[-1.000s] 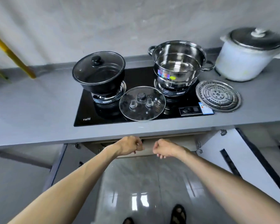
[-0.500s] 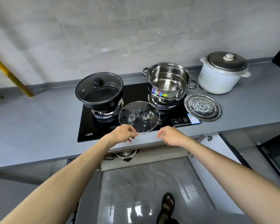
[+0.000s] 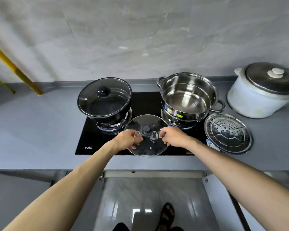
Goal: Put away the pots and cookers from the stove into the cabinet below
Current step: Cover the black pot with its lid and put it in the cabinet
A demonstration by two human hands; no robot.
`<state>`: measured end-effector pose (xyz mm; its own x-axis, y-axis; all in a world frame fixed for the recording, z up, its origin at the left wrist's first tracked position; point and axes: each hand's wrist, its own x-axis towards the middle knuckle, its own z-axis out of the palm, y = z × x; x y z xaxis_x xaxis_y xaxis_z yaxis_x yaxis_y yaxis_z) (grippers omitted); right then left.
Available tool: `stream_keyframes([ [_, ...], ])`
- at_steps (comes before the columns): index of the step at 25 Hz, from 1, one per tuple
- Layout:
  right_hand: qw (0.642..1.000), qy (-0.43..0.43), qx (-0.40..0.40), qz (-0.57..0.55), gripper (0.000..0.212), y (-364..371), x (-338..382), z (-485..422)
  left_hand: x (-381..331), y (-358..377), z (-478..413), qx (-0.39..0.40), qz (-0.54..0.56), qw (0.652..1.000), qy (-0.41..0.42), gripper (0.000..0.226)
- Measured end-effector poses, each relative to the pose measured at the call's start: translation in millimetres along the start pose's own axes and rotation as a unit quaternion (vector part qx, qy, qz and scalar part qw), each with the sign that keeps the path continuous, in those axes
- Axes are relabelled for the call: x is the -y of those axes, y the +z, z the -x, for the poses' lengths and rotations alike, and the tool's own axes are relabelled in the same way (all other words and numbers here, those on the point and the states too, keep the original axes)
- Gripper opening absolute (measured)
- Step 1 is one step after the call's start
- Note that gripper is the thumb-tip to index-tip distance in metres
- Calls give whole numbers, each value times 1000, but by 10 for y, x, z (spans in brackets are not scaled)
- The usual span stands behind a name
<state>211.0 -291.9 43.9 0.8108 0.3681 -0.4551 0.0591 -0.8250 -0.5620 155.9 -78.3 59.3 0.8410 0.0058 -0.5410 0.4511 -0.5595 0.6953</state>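
A black pot (image 3: 105,104) with a glass lid sits on the left burner of the black stove (image 3: 90,140). On the right burner stands an open steel pot (image 3: 185,97). A loose glass lid (image 3: 148,150) lies flat at the stove's front centre. My left hand (image 3: 128,139) hovers over its left side and my right hand (image 3: 173,136) over its right side, either side of its knob. Both hands have curled, parted fingers at the glass and no clear grip. A steel steamer plate (image 3: 227,133) lies right of the stove.
A white rice cooker (image 3: 257,102) with a dark lid stands at the back right of the grey counter (image 3: 32,130). Below the counter, the cabinet doors (image 3: 223,205) stand swung open, showing glossy floor tiles and my sandalled foot (image 3: 167,214). A yellow pole (image 3: 15,69) leans at the left.
Both hands rose from the cabinet doors under the counter edge, up over the edge and onto the loose glass lid. The view has moved closer to the stove.
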Motion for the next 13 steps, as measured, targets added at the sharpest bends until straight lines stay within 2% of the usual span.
stream_keyframes([
  [5, 999, -11, -13, 40, 23, 58, 83, -470, 53, -140, -231, -12, 23, 999, -32, 12],
  [8, 998, 5, -2, 65, 29, 194, 182, -781, 153, -296, -393, 2, 37, 998, -49, 9],
  [10, 998, 14, 10, 61, 31, 278, 250, -962, 257, -436, -531, 8, 34, 998, -52, 9],
  [13, 999, 35, 17, 17, 23, 314, 312, -1049, 312, -597, -725, 23, 27, 998, -53, 16],
])
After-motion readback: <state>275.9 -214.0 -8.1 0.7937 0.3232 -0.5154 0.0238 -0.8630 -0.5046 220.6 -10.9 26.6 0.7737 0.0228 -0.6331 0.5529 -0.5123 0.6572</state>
